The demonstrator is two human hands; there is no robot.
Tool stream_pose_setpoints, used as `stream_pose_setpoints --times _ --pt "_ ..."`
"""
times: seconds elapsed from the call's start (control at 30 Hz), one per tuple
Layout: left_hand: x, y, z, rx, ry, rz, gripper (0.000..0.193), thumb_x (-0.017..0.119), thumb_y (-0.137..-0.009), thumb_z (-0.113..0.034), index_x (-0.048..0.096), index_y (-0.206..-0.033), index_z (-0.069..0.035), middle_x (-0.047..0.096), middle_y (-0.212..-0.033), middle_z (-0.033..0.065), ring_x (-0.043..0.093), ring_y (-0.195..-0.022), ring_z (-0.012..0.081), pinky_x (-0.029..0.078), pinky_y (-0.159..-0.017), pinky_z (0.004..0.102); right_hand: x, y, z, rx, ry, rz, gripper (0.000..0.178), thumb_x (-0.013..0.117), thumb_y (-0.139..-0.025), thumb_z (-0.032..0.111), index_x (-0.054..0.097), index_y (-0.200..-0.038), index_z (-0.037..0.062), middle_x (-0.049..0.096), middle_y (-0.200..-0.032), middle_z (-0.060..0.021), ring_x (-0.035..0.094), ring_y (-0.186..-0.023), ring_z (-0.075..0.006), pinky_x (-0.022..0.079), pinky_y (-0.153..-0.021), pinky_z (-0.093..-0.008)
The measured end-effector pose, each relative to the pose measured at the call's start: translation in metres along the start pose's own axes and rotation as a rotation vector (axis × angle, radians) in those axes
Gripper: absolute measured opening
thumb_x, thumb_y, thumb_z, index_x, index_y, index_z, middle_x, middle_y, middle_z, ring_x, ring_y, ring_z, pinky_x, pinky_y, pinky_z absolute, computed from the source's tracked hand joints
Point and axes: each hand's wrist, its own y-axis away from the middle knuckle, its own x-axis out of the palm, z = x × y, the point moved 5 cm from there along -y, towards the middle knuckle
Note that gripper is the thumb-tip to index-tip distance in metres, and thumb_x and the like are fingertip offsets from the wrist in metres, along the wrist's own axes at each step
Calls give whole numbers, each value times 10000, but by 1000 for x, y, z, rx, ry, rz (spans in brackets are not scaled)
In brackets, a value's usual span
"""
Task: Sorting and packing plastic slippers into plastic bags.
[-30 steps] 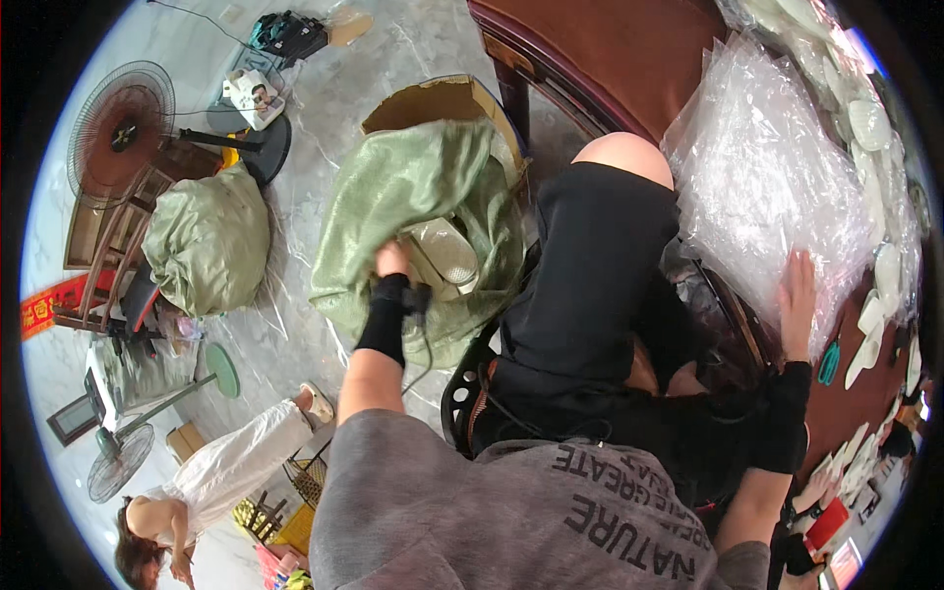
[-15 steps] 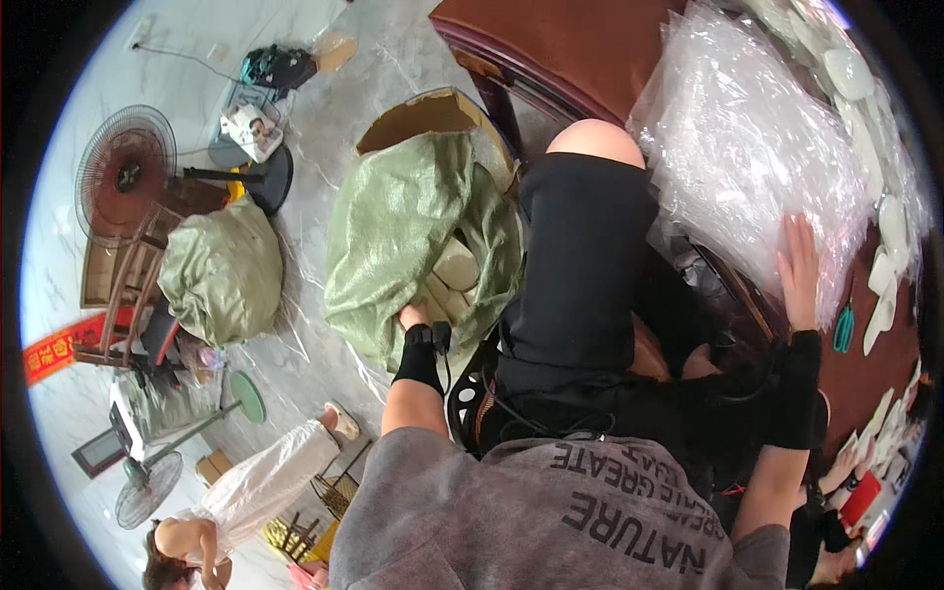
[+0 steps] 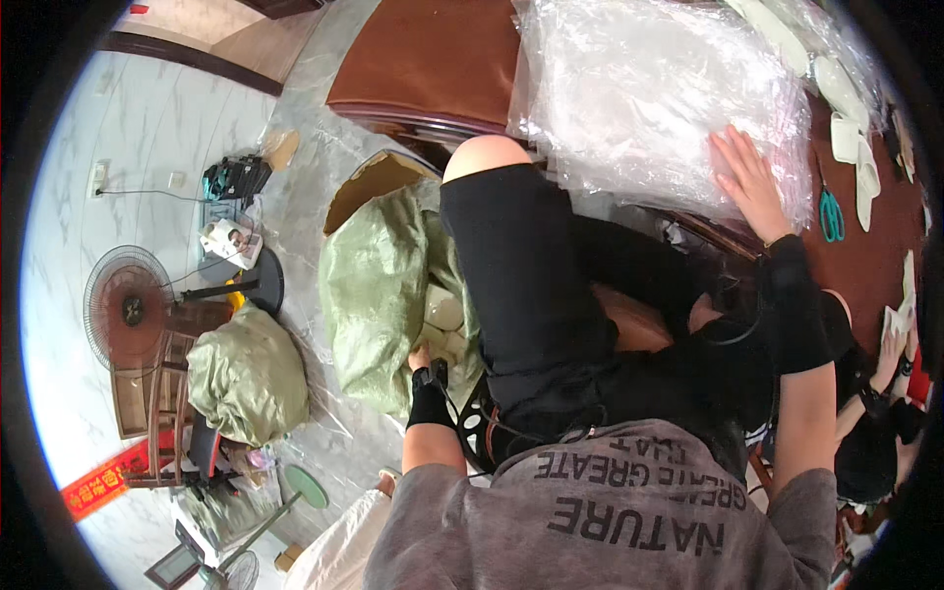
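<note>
One big green sack (image 3: 369,305) is on the grey floor (image 3: 300,236), and its mouth is open on the side next to the person's black-covered leg (image 3: 511,265). Inside it are pale pieces (image 3: 442,310) with round edges, packed close together. A brown cardboard box (image 3: 369,192) with its top open shows at the far end of the sack, touching it. A smaller green sack (image 3: 248,374) sits to the left, well apart from the big one. It is fat and round, and its inside is hidden. A wooden chair (image 3: 162,403) and a fan (image 3: 126,310) are near it.

The left hand (image 3: 420,356) is at the near edge of the big sack's mouth. The pale pieces are just past the hand, a bit to its right. The hand looks small and is partly hidden, so I can't tell if it is gripping the sack or a piece.

The right hand (image 3: 755,189) is open, with its fingers spread on a wide, shiny pile of clear plastic (image 3: 629,98). Most of the pile is to the left of this hand. The pile is on the brown counter (image 3: 854,280). Scissors (image 3: 831,216) with blue-green handles lie just right of the hand, and long white pieces (image 3: 867,182) lie past them.
</note>
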Motion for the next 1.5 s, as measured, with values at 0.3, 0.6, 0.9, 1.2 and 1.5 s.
stream_pose_setpoints --times 0.3,0.6,0.9,1.2,1.5 --pt "-74 66 -46 -85 882 87 81 597 -899 -108 631 -932 -42 625 -847 31 554 -701 92 470 -648 247 8 -2 -3 -5 11 -104 523 439 -951 449 353 -1456 342 211 -1567 11 171 -1448 -259 104 -1154 -543" --pt "-196 171 -315 614 962 -120 92 494 -878 0 563 -837 -45 559 -838 18 536 -832 116 458 -805 297 2 5 -5 10 66 -104 528 431 -959 458 329 -1461 332 187 -1574 -32 178 -1443 -296 144 -1147 -560" --pt "-219 288 -586 1192 1081 -70 106 469 -911 -28 573 -929 -23 606 -943 42 551 -866 107 431 -797 243 -3 18 4 36 -15 -100 564 432 -953 488 299 -1474 315 195 -1566 -82 161 -1444 -309 128 -1150 -561" --pt "50 379 -582 1926 -391 572 354 626 -841 -88 596 -1193 -72 597 -1162 126 534 -1168 283 329 -1061 493 6 21 -7 -24 -36 -204 616 529 -890 435 374 -1447 223 253 -1543 -97 193 -1431 -299 129 -1154 -531" --pt "17 232 -657 1289 258 113 197 551 -897 -37 636 -1075 -40 612 -1131 149 591 -1026 319 464 -908 380 20 23 -23 42 31 -246 607 455 -906 442 411 -1403 97 374 -1470 -143 273 -1391 -297 81 -1165 -490"
